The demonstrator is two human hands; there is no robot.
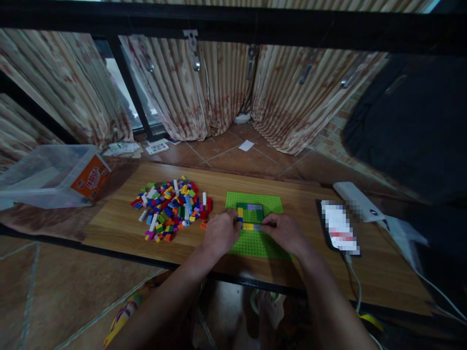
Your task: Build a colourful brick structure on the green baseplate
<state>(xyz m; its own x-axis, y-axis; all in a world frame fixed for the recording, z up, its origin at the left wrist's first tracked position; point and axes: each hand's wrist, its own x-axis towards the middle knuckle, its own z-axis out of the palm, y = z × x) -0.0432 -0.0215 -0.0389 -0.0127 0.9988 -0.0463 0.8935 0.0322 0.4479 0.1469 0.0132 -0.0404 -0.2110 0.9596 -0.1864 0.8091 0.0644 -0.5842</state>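
Landmark: green baseplate [255, 240], lying flat on the wooden tabletop [116, 223].
Plastic bin: clear bin [47, 177] with an orange label, far left of the baseplate, off the tabletop's left end.
Loose bricks: mixed-colour brick pile [171, 209], left of the baseplate and apart from it.
Left hand: left hand [221, 233] at the baseplate's left edge, fingers curled down onto the brick frame; whether they pinch a piece I cannot tell.
Brick frame: low rectangular brick frame [250, 214] on the baseplate's middle, long axis running left to right, its near yellow row facing the person.
Right hand: right hand [284, 233] at the frame's near right corner, fingers nearly closed on the near row.
Step, as judged: pressing bricks into the near wall; the next move calls for studs aligned and firm downward pressure.
Phone: phone [339, 228], right of the baseplate.
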